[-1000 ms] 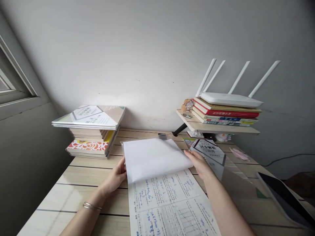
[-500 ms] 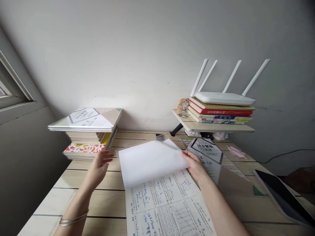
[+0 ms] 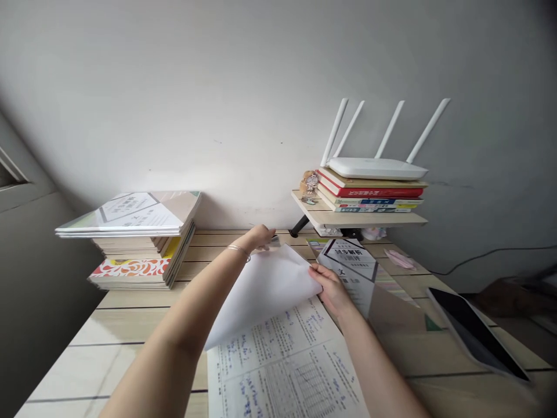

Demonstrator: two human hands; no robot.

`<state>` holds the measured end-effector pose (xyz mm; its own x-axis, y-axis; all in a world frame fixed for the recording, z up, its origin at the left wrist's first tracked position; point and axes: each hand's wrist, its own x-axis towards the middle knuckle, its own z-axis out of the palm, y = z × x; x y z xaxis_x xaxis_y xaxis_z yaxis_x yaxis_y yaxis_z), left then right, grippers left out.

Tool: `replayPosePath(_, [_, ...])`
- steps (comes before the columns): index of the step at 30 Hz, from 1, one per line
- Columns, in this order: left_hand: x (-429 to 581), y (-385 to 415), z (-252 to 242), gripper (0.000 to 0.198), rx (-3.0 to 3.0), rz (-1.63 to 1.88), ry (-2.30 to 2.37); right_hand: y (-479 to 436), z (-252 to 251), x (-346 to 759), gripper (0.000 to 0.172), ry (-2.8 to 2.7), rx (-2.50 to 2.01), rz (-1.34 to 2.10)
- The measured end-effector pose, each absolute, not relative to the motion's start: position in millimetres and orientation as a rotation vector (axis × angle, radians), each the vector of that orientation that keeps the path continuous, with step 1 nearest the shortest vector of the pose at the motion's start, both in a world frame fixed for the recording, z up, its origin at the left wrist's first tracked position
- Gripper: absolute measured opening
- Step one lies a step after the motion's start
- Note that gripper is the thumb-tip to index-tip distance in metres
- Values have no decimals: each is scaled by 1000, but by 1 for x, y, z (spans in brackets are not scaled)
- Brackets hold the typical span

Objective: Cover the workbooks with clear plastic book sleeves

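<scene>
My right hand [image 3: 329,285] pinches the right edge of a white sheet [image 3: 265,290], thumb on top. The sheet is lifted and bowed over a printed page [image 3: 282,371] with blue handwriting, which lies on the desk. My left hand [image 3: 262,235], a bracelet on its wrist, reaches across to the far edge of the sheet. Its fingers are curled down at a small clear, greyish thing [image 3: 274,244]; the fingertips are partly hidden, and what they grip cannot be made out.
A book stack [image 3: 134,232] stands at the left. At the right, a raised shelf [image 3: 361,217] carries books [image 3: 374,192] and a white router [image 3: 378,168]. Beneath it lie a grey-white workbook [image 3: 350,264] and a pink item [image 3: 400,259]. A dark-screened tablet [image 3: 478,331] lies near the right edge.
My left hand has moved from beside the left book stack, right and forward to the sheet's far edge, its fingers curling. The right hand keeps its pinch; the sheet now bows more. The view has shifted right.
</scene>
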<state>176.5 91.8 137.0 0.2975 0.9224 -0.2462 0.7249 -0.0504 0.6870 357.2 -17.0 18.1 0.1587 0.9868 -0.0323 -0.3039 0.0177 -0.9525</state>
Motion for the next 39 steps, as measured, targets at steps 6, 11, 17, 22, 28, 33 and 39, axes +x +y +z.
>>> replayPosePath(6, [194,103,142,16,1756,351,1327,-16,16,364,31,-950,-1128,1200])
replayPosePath(11, [196,103,150,12,1774,398,1280,-15,18,360,35,-1020,-1243,1096])
replayPosePath(17, [192,101,151,8,1826,424,1303,-13,14,352,37,-1065,-1291,918])
replayPosePath(22, [196,101,152,8,1862,415,1312,-13,14,347,39,-1023,-1309,839])
replayPosePath(28, [204,108,153,10,1917,385,1309,-12,17,344,43,-979,-1316,826])
replayPosePath(33, [208,110,153,11,1965,376,1308,-11,16,346,44,-959,-1308,831])
replayPosePath(39, [207,103,157,10,2046,384,1313,-7,14,346,44,-962,-1286,875])
